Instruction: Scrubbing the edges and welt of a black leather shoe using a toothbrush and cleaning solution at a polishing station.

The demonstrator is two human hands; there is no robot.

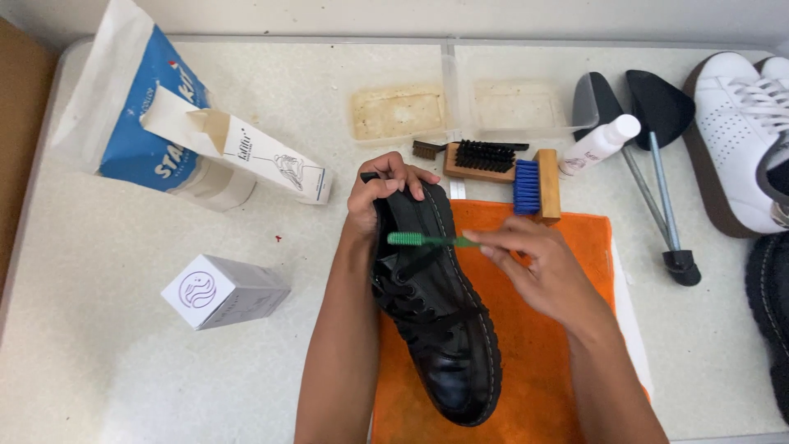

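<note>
Hands busy: left hand (380,193) grips black boot (436,308); right hand (538,267) pinches green brush (427,240).

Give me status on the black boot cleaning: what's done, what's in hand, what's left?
Done: the orange towel is laid out, and the brushes and a white bottle stand ready behind it.
In hand: the left hand grips the black boot at its opening; the right hand holds a green brush over the laces.
Left: another black shoe lies at the right edge, untouched.
</note>
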